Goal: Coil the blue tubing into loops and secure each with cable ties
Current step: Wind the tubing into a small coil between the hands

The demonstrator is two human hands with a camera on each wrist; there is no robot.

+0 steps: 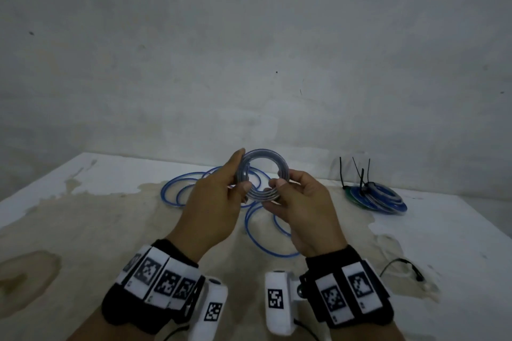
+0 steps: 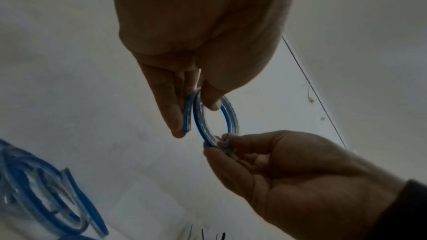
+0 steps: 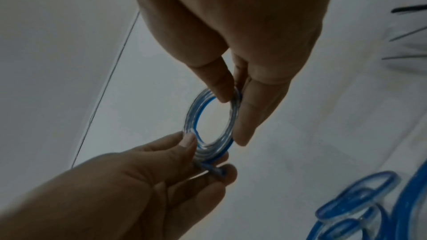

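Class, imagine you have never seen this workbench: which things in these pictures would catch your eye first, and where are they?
First, the small ring of coiled clear-and-blue plastic tubing held up mid-scene, pinched by the left hand and the right hand. Behind it, loose blue tubing sprawls on the stained white table. At far right lies a stack of finished coils with black cable ties sticking up.

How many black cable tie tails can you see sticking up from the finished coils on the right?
4, all rising from the stack of finished coils at the table's right: one tie tail at the stack's left edge, three clustered near its middle. More ties may be hidden in the stack.
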